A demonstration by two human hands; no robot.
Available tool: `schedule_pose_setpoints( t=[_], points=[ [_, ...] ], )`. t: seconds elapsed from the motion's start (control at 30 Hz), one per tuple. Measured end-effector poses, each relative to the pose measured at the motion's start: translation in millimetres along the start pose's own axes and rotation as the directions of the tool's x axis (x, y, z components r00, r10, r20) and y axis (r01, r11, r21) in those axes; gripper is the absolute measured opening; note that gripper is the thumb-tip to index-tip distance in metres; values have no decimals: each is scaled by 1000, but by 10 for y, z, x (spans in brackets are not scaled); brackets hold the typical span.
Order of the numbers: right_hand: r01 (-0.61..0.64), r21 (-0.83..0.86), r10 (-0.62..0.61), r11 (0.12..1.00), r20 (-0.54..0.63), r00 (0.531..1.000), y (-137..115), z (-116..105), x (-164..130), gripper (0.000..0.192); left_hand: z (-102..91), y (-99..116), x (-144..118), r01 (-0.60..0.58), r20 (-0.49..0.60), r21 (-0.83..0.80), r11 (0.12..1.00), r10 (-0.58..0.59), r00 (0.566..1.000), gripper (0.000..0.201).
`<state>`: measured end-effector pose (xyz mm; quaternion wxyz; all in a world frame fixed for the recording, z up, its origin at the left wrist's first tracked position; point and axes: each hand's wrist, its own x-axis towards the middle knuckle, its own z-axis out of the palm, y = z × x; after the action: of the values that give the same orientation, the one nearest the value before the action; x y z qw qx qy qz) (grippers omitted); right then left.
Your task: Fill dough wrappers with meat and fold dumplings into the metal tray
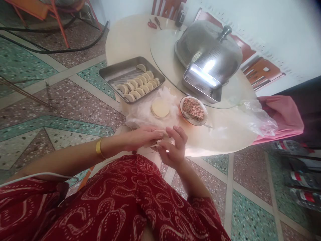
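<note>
My left hand (143,137) and my right hand (173,149) meet at the near edge of the table. Between them is a pale dumpling wrapper (164,134), partly hidden by my fingers; whether filling is inside I cannot see. My left fingers are closed on it, and my right thumb and fingers grip its other side. Just beyond lies a stack of round wrappers (160,107) on a floury plastic bag (140,114). To its right stands a bowl (182,115) of minced filling (193,108) with a spoon (207,126) in it. Folded dumplings (139,81) line a metal tray (110,73).
On the glass turntable (163,50) sit a large domed metal lid (200,43) and a rectangular metal pan (203,83). Red scissors (151,24) and a dark bottle (181,16) are at the far edge. A clear plastic bag (260,117) and pink cloth (283,113) lie at right.
</note>
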<state>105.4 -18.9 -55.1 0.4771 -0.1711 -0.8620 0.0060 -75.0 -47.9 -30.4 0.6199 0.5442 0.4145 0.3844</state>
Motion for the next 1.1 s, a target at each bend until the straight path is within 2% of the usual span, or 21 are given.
schedule_pose_setpoints(
  t=[0.07,0.17,0.27,0.33,0.43,0.57,0.63,0.73,0.8,0.9,1.03,1.1],
  points=[
    [-16,-3,16,1000,-8,1000,-12,18,1,9,2,39,-10,33,60,20,999,-34,998,26],
    [-46,-1,46,999,-27,999,-20,42,4,9,27,93,-11,75,113,-80,994,-66,991,27],
    [-79,19,80,997,-49,996,-21,64,19,10,47,98,-2,130,103,-185,974,-112,988,31],
    [-93,38,95,995,-56,994,-24,77,38,12,48,83,-1,145,78,-184,972,-133,988,33],
    [-133,78,138,988,-64,988,-32,85,69,14,42,76,-9,149,75,-129,980,-140,987,37],
    [-234,94,239,968,-38,970,-37,81,87,15,38,109,-19,98,178,-59,993,-87,980,40],
    [-268,110,271,957,-11,963,-30,80,77,13,33,121,-18,59,199,26,998,-63,978,37],
    [-341,154,340,927,38,940,-4,83,47,17,15,114,-12,-11,167,206,978,-24,986,28],
    [-383,175,377,907,68,924,17,85,28,22,4,99,-5,-18,135,289,957,-23,991,29],
    [-406,199,395,892,92,914,48,83,12,25,1,78,10,28,86,300,954,-56,995,46],
    [-436,231,417,870,129,900,81,75,8,26,10,37,32,87,31,210,974,-95,995,87],
    [-457,239,427,857,165,889,96,73,8,24,10,-10,37,72,26,159,985,-77,997,94]
  ],
)
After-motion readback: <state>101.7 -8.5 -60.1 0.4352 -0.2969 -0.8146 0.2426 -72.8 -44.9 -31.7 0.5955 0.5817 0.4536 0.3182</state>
